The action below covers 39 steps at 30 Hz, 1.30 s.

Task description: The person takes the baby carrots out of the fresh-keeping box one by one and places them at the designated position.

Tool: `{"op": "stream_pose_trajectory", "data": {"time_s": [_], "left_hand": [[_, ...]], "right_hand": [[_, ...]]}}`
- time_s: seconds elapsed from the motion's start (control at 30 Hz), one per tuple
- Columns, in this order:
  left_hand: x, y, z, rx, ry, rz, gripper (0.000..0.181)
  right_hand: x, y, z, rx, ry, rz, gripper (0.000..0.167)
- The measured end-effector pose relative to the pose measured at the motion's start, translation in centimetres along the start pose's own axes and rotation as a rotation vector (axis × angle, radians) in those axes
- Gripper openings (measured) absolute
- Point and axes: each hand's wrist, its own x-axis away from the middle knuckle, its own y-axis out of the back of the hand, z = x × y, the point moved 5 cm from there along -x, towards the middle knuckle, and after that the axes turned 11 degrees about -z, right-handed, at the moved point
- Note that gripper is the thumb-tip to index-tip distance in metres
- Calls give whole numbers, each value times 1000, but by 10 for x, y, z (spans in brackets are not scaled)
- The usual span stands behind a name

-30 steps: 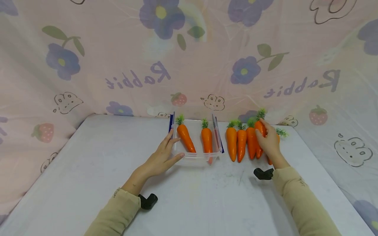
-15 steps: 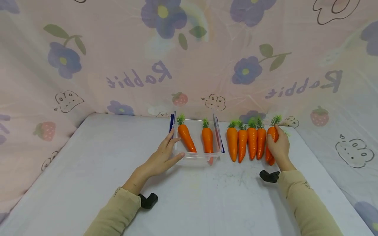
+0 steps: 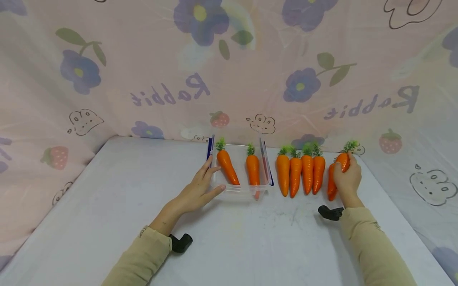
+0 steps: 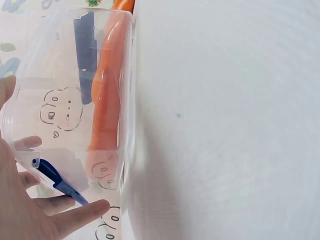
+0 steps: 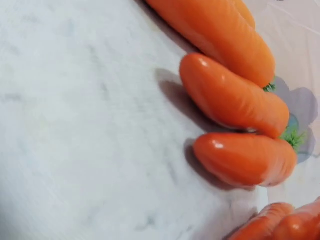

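Observation:
In the head view the left hand (image 3: 195, 192) rests with spread fingers against the left front of a clear plastic box (image 3: 232, 188). Inside the box lie a slanting carrot (image 3: 227, 167) and a straighter carrot (image 3: 253, 169). The left wrist view shows the left hand (image 4: 30, 200) at the clear box (image 4: 60, 50), beside its blue clip (image 4: 57, 181). The right hand (image 3: 348, 178) pinches a carrot (image 3: 343, 161) near its leafy top, at the right end of the row. Another carrot (image 3: 332, 184) lies just left of that hand, partly covered.
Several carrots lie side by side right of the box, among them the leftmost carrot (image 3: 283, 174) and the rightmost carrot (image 3: 318, 174). A patterned cloth (image 3: 250, 79) hangs behind the white table (image 3: 250, 246). Black devices (image 3: 181, 243) sit at both wrists.
The right hand has moved right, from the middle of the row to its right end, carrying the carrot it grips. A carrot in the row is now uncovered. The left hand stays at the box.

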Motion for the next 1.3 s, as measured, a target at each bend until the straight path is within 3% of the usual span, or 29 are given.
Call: {"op": "stream_pose_trajectory", "data": {"time_s": [0.23,0.7,1.07,1.3], "left_hand": [[1,-1,0,-14,7,3,70],[1,-3,-2,-11,-5,14,68],[-1,-1,1,-17,-4,-6,68],[0,-2,2,-19,-1,-7,68]], "right_hand": [[-5,1,-12,43,-73,26,58],[-7,-1,-41,49,-202,187,63],[-8,-10,-40,85,-143,276,66],[-9,-11,-38,116,-100,249,69]]}}
